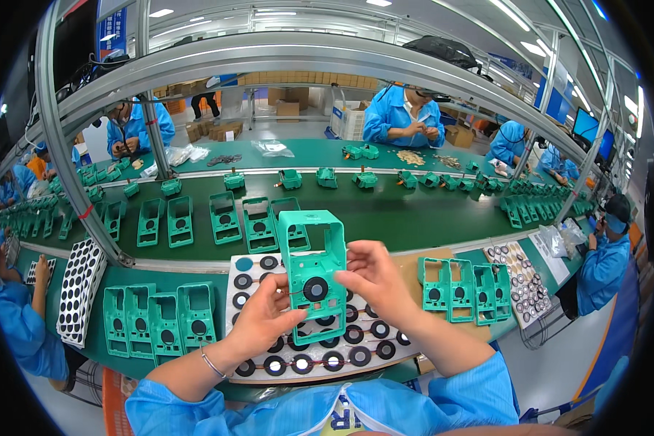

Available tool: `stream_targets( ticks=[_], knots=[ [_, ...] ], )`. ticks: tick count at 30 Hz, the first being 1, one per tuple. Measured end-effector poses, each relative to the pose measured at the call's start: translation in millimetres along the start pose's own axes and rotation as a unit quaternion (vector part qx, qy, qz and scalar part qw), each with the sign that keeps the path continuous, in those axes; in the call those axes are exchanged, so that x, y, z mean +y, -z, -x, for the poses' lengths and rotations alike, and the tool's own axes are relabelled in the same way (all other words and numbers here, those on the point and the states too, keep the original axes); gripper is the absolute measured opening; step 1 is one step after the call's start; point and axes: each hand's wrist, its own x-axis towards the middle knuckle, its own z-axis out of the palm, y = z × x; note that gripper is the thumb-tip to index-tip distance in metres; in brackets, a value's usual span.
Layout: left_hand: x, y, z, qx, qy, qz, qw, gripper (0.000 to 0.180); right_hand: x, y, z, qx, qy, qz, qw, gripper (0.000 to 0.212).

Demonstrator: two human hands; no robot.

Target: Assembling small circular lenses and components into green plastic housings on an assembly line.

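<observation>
Held upright in front of me is a green plastic housing (330,227) with a large rectangular opening at its top. A round black speaker (315,289) sits in its lower half. My left hand (265,316) is closed on the housing's lower left edge, thumb across the front. At the right edge, my right hand (376,282) has its thumb against the housing and its fingers loosely curled; part of its grip is hidden. Under both hands lies a white tray sheet (298,372) with rows of round black speakers (360,355), some showing pale centres.
Green housings with speakers stand left (165,320) and right (459,291) of the sheet. Sheets of black discs (81,291) lie far left, a board of small round parts (519,283) right. Beyond, a dark green belt (385,218) carries more housings. Co-workers in blue (403,116) sit around.
</observation>
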Motion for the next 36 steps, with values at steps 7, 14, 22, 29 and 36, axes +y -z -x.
stream_targets(
  ticks=[7, 14, 22, 29, 36],
  knots=[
    [1.0, -14.4, -11.6, 0.018, -0.067, -0.038, 0.997, 0.044, -3.2, -5.8, -16.8, -0.152, -0.156, -0.245, 0.945, 0.044],
    [19.5, -10.3, -62.2, 0.011, -0.051, -0.126, 0.991, 0.049, 8.2, 24.1, -63.5, -0.119, -0.102, -0.190, 0.969, 0.034],
    [27.6, 15.0, -43.5, 0.157, -0.091, -0.198, 0.963, 0.049, 157.2, 137.1, -174.9, 0.084, -0.276, 0.031, 0.957, 0.020],
    [6.3, 25.0, -0.6, 0.202, -0.054, -0.277, 0.938, 0.038, 223.1, 116.8, -152.6, 0.137, -0.251, 0.528, 0.800, 0.046],
    [25.5, 6.4, 0.2, 0.169, -0.135, -0.361, 0.907, 0.030, 91.9, 101.5, -87.8, -0.231, 0.116, 0.358, 0.897, 0.045]
  ],
)
